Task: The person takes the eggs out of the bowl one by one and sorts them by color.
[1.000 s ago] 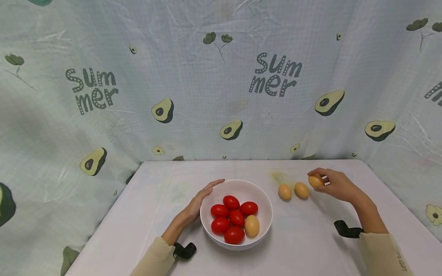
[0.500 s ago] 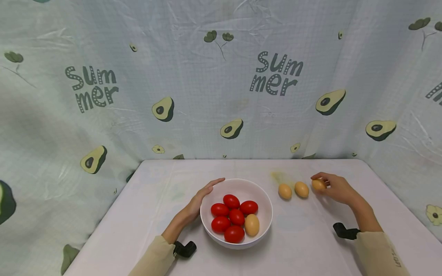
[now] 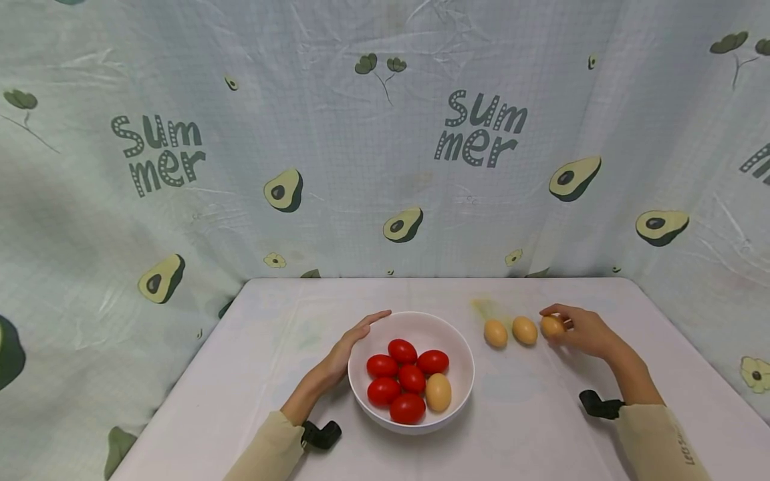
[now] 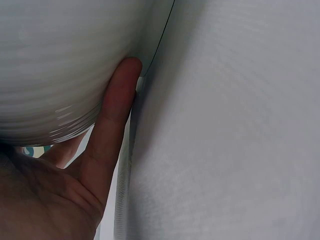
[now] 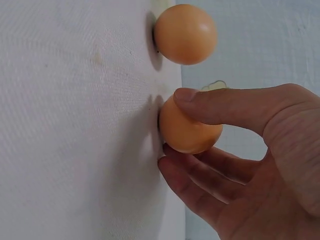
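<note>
A white bowl [image 3: 457,334] holds several red egg-shaped pieces [image 3: 412,378] and one tan egg [image 3: 438,392]. Against its left side rests the left hand [image 3: 339,354], fingers extended; the left wrist view shows this hand [image 4: 95,160] touching the bowl's outer wall [image 4: 60,65]. To the right, the right hand [image 3: 586,330] pinches a tan egg [image 3: 551,326] at the table surface. In the right wrist view, the thumb of the right hand [image 5: 250,150] lies over that egg [image 5: 187,130], with the fingers below it.
Two more tan eggs, one at the left [image 3: 496,333] and one in the middle [image 3: 525,331], lie between the bowl and the right hand. A white cloth covers the table [image 3: 289,321]. Behind it hangs a printed curtain [image 3: 337,147].
The right hand has lowered its egg to the table, right of the other two, and still pinches it. The left hand and the bowl have stayed in place.
</note>
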A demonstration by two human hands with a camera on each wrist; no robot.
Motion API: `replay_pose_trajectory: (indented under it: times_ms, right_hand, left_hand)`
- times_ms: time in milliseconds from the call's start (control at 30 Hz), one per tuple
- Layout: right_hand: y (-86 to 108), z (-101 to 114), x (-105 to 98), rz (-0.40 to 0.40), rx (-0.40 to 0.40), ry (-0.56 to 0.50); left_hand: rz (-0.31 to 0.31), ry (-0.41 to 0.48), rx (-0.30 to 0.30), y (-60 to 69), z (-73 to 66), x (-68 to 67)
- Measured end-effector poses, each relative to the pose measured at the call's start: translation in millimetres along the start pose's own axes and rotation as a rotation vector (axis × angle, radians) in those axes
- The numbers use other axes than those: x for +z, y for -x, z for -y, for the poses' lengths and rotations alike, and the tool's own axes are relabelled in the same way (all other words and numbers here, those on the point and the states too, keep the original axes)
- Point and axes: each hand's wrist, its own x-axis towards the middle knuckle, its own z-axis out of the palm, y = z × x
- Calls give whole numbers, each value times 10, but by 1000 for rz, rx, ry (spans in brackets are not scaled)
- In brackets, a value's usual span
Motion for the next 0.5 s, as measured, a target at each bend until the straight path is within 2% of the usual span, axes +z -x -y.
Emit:
replay_pose_trajectory:
  times_ms: [500]
  right_hand:
    - [17,18,-34,37,7,14]
  left_hand:
    - [9,4,19,8,-9,-1]
